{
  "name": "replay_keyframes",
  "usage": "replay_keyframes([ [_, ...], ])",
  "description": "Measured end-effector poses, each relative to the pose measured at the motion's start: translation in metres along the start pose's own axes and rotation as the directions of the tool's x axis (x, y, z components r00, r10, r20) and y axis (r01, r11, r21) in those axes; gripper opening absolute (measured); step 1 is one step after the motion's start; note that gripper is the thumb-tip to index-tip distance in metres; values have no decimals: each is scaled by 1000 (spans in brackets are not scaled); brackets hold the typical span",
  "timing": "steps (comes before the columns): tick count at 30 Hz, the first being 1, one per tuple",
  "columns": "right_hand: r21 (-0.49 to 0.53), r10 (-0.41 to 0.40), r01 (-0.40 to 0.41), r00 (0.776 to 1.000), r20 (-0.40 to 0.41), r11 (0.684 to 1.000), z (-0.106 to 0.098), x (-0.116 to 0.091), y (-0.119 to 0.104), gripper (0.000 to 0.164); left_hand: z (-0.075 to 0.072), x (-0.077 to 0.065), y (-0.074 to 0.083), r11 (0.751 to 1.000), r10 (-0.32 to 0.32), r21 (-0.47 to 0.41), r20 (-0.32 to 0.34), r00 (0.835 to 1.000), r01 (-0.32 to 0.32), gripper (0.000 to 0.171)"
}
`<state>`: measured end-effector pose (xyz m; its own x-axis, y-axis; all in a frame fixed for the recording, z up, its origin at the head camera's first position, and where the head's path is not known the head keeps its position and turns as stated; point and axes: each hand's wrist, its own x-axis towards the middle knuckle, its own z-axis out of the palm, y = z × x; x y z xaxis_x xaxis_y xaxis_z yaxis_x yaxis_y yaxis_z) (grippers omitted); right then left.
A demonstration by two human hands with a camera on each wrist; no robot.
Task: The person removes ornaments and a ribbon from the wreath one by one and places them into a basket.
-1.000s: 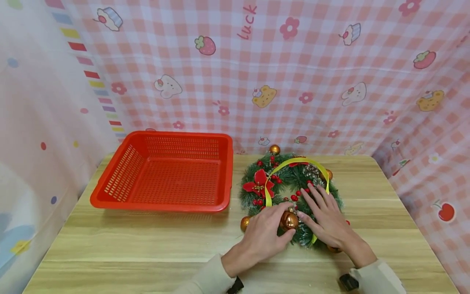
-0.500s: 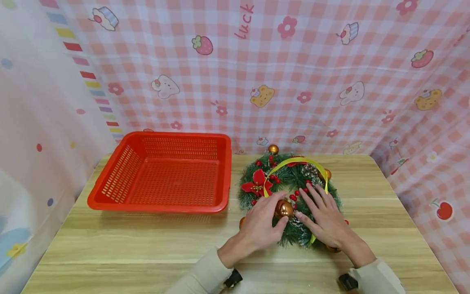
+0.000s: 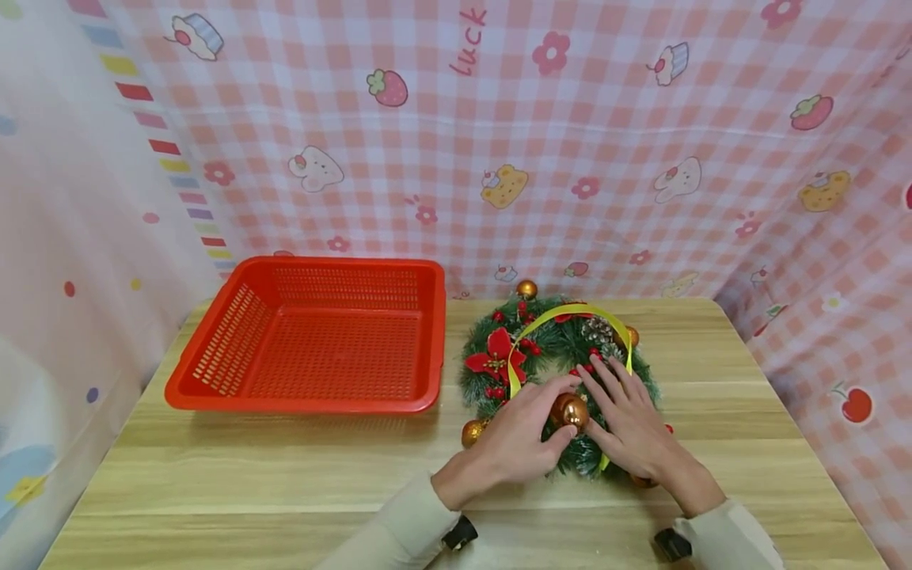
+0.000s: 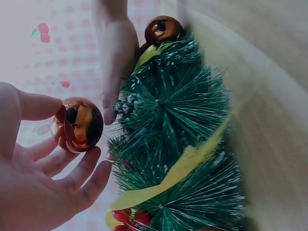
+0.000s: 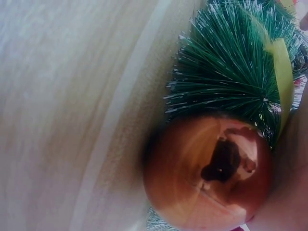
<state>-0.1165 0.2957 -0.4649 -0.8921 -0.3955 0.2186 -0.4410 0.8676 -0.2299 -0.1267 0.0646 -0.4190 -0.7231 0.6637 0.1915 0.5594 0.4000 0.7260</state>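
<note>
A green wreath (image 3: 488, 317) with red berries, red flowers, pinecones and gold balls lies on the wooden table. My left hand (image 3: 523, 431) pinches a shiny copper bauble (image 3: 572, 412) between thumb and fingers over the wreath's near side. In the left wrist view that bauble (image 4: 78, 125) sits between the thumb and the fingertips. My right hand (image 3: 636, 427) rests on the wreath's right side with its fingers stretched out. A yellow ribbon (image 3: 563, 311) arches over the wreath. Close to the right wrist camera, another copper bauble (image 5: 209, 173) sits against the bristles.
To the left of the wreath stands a red perforated plastic basket (image 3: 167, 396) on the table (image 3: 271, 491). A pink checked cloth (image 3: 427, 134) hangs behind the table and along its right side. A glittery gold ball (image 3: 473, 433) sits at the wreath's left edge.
My left hand lifted the bauble slightly away and to the left half a second ago, and now it is back to the right, closer to my right hand. The right hand stays on the wreath.
</note>
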Motion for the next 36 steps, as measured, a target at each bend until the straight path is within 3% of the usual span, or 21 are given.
replay_keyframes([
  [6,8,68,-68,996,54,998,2,2,-2,68,-9,7,-4,999,7,-50,-68,998,-10,55],
  [14,-7,107,-106,991,82,994,1,3,-4,69,-20,17,-13,978,-107,-187,-98,989,88,51],
  [18,-5,108,-108,991,84,994,1,3,-4,69,-22,21,-15,946,-162,-295,-76,984,133,49],
  [22,1,110,-110,991,81,994,1,3,-3,69,-23,26,-16,893,-237,-411,-77,968,186,46],
  [26,4,110,-111,991,80,994,1,3,-4,69,-23,29,-18,863,-287,-457,-93,953,215,46],
  [30,4,112,-113,990,83,994,1,3,-4,69,-23,29,-20,862,-310,-448,-100,945,236,49],
  [36,2,113,-113,990,80,994,1,3,-4,69,-21,32,-19,881,-323,-390,-87,943,266,53],
])
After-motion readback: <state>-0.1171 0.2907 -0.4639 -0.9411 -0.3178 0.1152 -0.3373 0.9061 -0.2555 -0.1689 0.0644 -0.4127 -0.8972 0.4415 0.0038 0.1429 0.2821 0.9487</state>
